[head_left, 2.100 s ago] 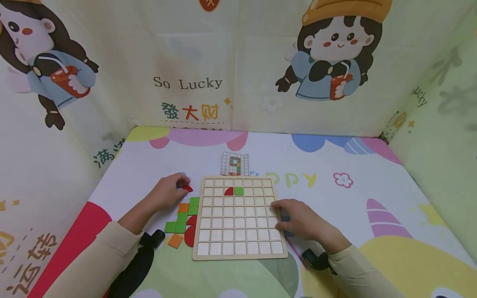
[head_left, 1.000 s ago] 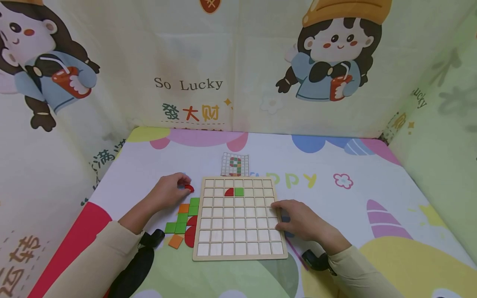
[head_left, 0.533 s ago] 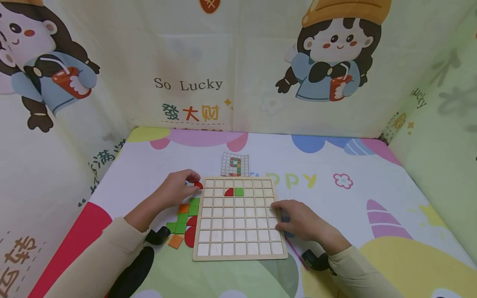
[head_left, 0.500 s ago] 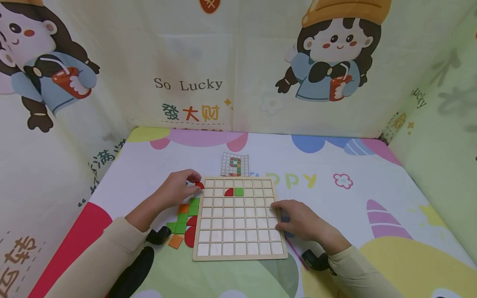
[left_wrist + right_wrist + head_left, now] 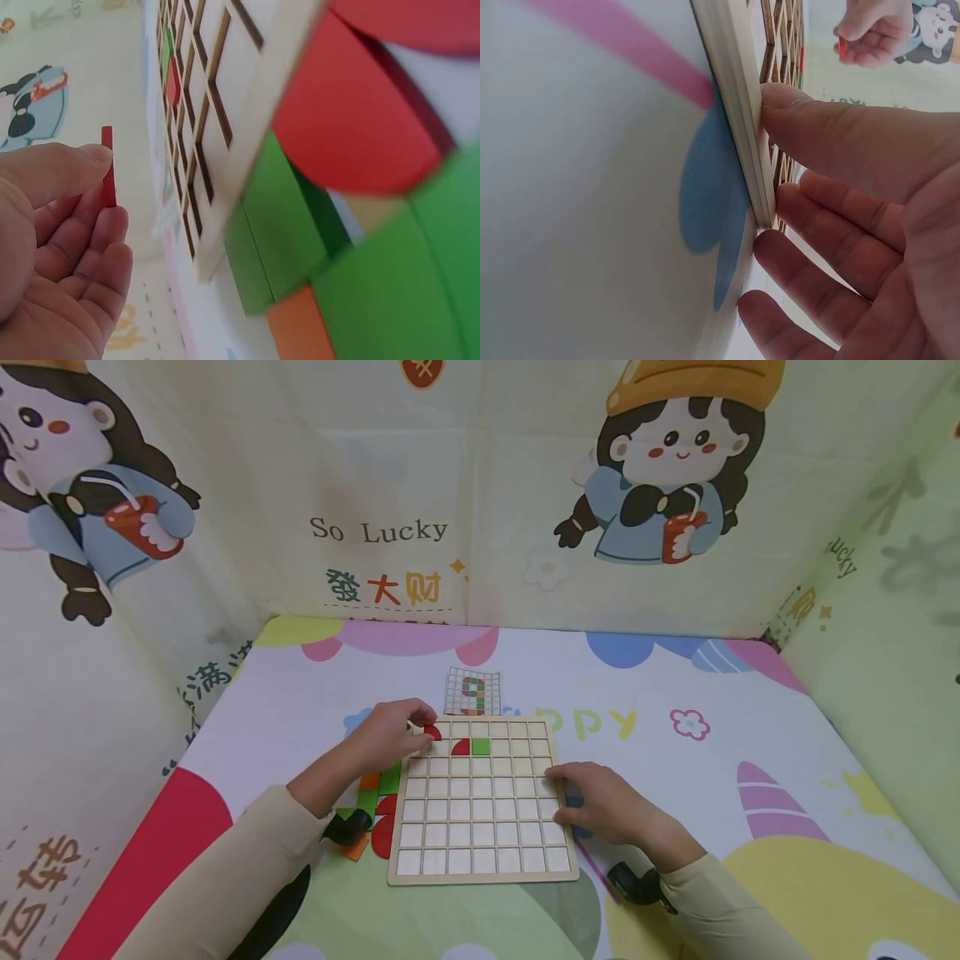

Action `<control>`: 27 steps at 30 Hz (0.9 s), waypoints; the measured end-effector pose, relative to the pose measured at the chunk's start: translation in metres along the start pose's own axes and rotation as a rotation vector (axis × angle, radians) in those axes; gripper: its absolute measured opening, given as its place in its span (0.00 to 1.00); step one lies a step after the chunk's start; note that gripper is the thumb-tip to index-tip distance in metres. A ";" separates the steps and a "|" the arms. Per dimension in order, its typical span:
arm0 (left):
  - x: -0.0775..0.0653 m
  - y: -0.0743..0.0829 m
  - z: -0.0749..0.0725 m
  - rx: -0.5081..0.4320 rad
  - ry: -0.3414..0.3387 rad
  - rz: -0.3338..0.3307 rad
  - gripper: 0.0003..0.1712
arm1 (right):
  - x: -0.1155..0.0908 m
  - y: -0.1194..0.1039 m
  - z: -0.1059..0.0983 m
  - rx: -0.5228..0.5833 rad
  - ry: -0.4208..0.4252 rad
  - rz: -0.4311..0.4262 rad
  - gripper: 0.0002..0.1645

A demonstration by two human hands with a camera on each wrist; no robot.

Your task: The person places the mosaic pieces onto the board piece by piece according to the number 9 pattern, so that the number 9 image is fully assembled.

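In the head view my left hand [image 5: 382, 737] pinches a red rounded tile [image 5: 432, 732] between thumb and fingers, over the upper left of the wooden grid board [image 5: 483, 883]. The left wrist view shows that red tile edge-on, above the board. Two tiles lie in the second row of cells: a red quarter-circle tile [image 5: 461, 747] and, right of it, a green square tile [image 5: 481, 746]. On the board's right edge rests my right hand [image 5: 611, 803], thumb and fingertips touching the frame, fingers loosely extended.
Left of the board lie several green tiles [image 5: 390, 780], red rounded tiles [image 5: 382, 835] and orange tiles [image 5: 356, 847], partly behind the left wrist. A pattern card [image 5: 472, 691] with a coloured 9 lies beyond the board. A patterned cloth [image 5: 675, 677] covers the table.
My left hand has moved right with the red tile, from beside the board to over its upper left cells. My right hand has stayed on the board's edge.
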State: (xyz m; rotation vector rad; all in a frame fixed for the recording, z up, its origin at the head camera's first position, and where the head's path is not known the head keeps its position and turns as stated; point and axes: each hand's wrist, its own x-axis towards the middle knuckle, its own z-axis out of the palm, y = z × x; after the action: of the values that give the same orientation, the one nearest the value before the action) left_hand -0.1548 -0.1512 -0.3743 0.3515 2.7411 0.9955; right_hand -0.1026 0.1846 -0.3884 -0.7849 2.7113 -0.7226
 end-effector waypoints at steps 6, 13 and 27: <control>0.006 0.013 0.005 -0.001 -0.026 0.023 0.18 | 0.000 0.000 0.000 0.009 0.000 0.007 0.29; 0.011 0.024 0.013 -0.013 -0.045 0.048 0.18 | 0.000 -0.001 -0.001 0.007 0.001 0.007 0.29; 0.019 0.034 0.029 -0.040 -0.061 0.117 0.15 | 0.000 -0.001 0.000 0.009 -0.001 0.016 0.29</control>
State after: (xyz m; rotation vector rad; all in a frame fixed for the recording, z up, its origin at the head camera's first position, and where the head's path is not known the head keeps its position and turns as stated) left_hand -0.1600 -0.1032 -0.3762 0.5318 2.6685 1.0487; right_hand -0.1018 0.1839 -0.3872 -0.7609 2.7087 -0.7301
